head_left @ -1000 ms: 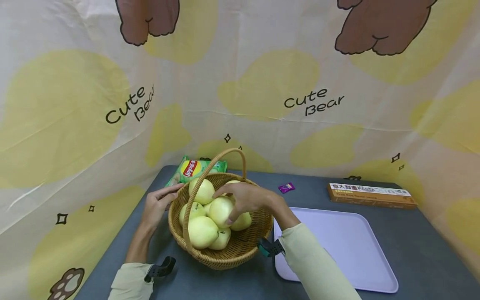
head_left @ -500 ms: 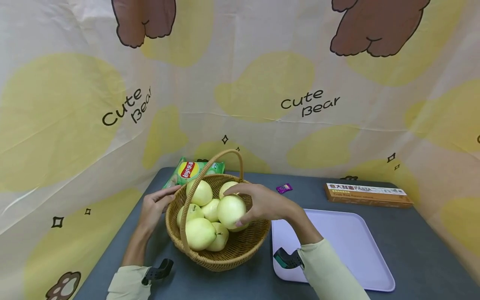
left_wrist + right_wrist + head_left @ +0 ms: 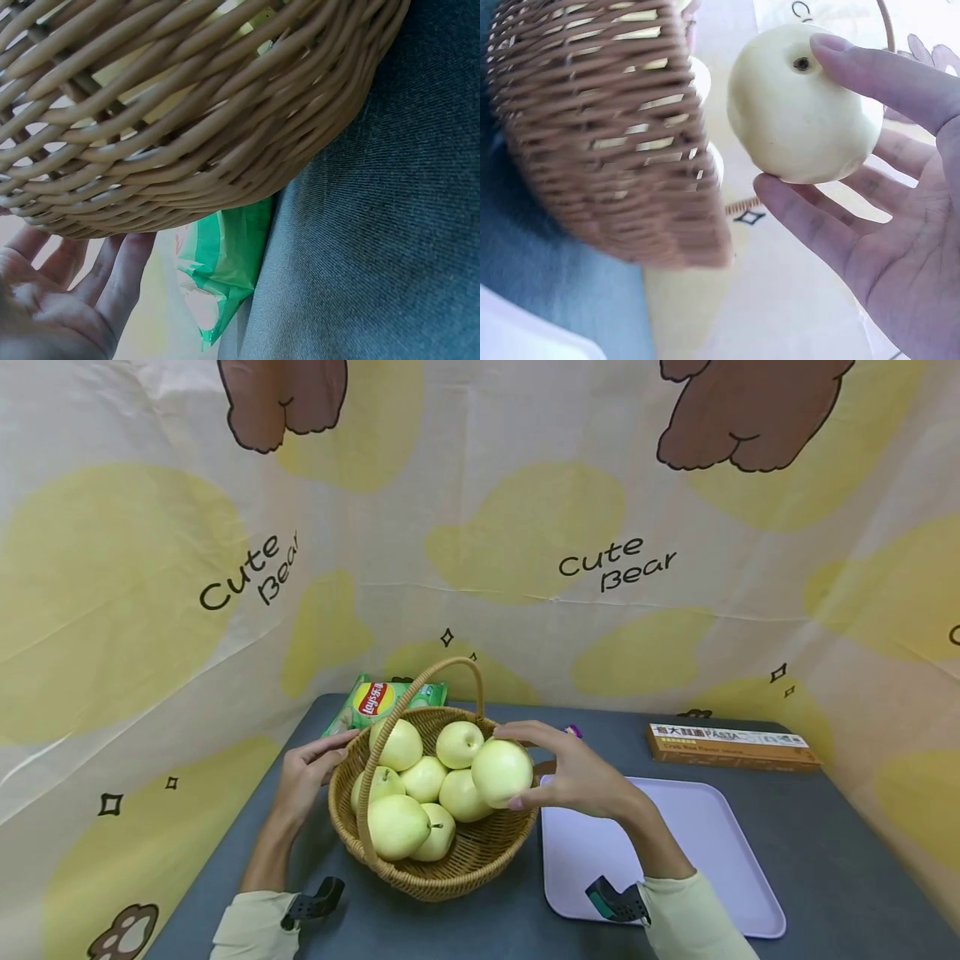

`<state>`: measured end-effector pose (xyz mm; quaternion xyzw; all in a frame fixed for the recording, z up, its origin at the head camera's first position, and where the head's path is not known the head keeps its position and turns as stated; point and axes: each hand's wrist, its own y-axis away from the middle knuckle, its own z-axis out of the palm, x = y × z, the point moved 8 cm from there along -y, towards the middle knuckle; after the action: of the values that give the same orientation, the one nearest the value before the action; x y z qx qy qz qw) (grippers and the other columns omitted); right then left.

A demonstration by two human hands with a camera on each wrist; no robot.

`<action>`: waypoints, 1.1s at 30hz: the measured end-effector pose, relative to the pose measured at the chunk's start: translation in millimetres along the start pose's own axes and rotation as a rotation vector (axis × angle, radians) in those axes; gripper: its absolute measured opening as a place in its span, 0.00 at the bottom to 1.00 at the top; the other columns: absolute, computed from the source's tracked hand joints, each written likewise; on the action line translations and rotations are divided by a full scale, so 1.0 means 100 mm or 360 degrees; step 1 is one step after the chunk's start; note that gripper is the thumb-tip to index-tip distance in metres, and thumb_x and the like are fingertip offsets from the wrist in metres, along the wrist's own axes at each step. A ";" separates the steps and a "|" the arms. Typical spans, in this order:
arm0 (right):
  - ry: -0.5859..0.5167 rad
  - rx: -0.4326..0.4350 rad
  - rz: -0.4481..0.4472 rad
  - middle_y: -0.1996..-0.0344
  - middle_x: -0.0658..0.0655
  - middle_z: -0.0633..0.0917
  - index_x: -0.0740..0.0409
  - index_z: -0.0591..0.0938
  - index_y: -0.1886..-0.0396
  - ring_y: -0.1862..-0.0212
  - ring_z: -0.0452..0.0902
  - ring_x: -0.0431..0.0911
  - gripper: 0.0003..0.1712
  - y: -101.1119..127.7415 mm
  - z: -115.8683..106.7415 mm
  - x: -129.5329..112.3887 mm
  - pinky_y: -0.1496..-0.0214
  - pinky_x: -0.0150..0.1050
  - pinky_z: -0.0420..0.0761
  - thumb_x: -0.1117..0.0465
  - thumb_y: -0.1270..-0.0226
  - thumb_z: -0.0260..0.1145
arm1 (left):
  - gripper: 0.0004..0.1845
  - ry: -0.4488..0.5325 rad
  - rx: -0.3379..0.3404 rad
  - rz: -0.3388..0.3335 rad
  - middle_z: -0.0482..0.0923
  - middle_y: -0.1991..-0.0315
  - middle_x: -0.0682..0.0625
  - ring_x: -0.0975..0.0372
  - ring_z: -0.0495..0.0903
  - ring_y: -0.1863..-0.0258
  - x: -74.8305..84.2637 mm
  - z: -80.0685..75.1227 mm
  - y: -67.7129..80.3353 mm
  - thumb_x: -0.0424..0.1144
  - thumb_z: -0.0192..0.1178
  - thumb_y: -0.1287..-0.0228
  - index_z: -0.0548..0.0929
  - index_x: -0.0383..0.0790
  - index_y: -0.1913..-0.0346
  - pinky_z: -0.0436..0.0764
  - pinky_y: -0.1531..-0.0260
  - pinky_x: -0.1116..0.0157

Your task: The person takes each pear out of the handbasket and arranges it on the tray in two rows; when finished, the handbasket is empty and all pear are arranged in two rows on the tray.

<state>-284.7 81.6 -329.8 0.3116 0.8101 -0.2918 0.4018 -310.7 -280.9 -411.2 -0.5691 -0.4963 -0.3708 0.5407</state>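
Lying nearest on the dark grey tabletop (image 3: 840, 852) is a pale lilac tray (image 3: 697, 852), bare where it shows, just right of a woven wicker basket (image 3: 450, 868) with a tall hoop handle. The right hand (image 3: 577, 772) grips a pale yellow-green pear (image 3: 501, 770), thumb over the top near the stem pit and fingers curled underneath, holding it above the basket's right rim, next to the tray's left edge. The right wrist view shows the fruit seated between thumb and fingers with the palm open behind it.

It looks firm, smooth-skinned and moderately heavy, so it would likely bruise if squeezed or dropped; a broad wrap around the widest part, as here, seems safer than a fingertip pinch, since the waxy skin may slip.

Six more pears (image 3: 423, 779) sit piled in the basket. The left hand (image 3: 307, 772) rests against the basket's left outer wall, fingers straight and relaxed, steadying rather than clasping it.

Farther back, a green Lay's crisp bag (image 3: 378, 700) lies behind the basket, a small purple wrapper (image 3: 573, 729) peeks past the right hand's fingers, and a long brown pasta box (image 3: 731, 747) sits at the tabletop's far right, before a bear-print backdrop (image 3: 525, 527).
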 end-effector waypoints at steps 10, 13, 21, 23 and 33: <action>0.0045 0.0180 -0.0040 0.26 0.52 0.74 0.41 0.77 0.25 0.29 0.72 0.55 0.47 0.30 -0.20 0.17 0.39 0.50 0.86 0.58 0.45 0.87 | 0.20 0.0007 -0.0006 0.0003 0.90 0.51 0.57 0.68 0.90 0.56 0.02 0.00 0.00 0.34 0.58 0.20 0.81 0.25 0.34 0.89 0.59 0.68; 0.0051 0.0208 -0.0010 0.26 0.50 0.74 0.38 0.77 0.25 0.28 0.71 0.54 0.47 0.37 -0.25 0.24 0.39 0.49 0.86 0.58 0.45 0.87 | 0.20 0.0004 -0.0003 0.0005 0.90 0.50 0.56 0.68 0.90 0.56 0.02 0.00 0.00 0.34 0.57 0.21 0.81 0.25 0.33 0.89 0.59 0.68; 0.0050 0.0275 0.0051 0.24 0.49 0.73 0.35 0.76 0.25 0.25 0.68 0.47 0.47 0.55 -0.38 0.40 0.38 0.43 0.85 0.58 0.43 0.85 | 0.21 -0.0004 -0.0005 0.0009 0.90 0.51 0.58 0.69 0.89 0.56 0.03 0.00 0.01 0.34 0.58 0.21 0.81 0.26 0.33 0.89 0.61 0.69; 0.0048 0.0292 0.0070 0.24 0.50 0.73 0.35 0.76 0.24 0.27 0.70 0.45 0.47 0.59 -0.40 0.45 0.38 0.42 0.85 0.58 0.42 0.85 | 0.21 -0.0005 -0.0002 0.0003 0.90 0.51 0.59 0.69 0.89 0.56 0.03 -0.01 0.01 0.34 0.58 0.21 0.81 0.26 0.32 0.89 0.61 0.69; 0.0065 0.0368 0.0143 0.27 0.52 0.75 0.37 0.77 0.25 0.33 0.76 0.45 0.45 0.72 -0.45 0.70 0.41 0.40 0.86 0.58 0.42 0.84 | 0.21 -0.0033 -0.0013 -0.0032 0.88 0.47 0.57 0.70 0.88 0.54 0.02 -0.01 0.01 0.36 0.58 0.20 0.81 0.28 0.32 0.89 0.59 0.69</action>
<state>-286.5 178.8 -380.9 0.3977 0.7644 -0.3586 0.3591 -309.2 -281.1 -409.8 -0.5701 -0.5060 -0.3724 0.5294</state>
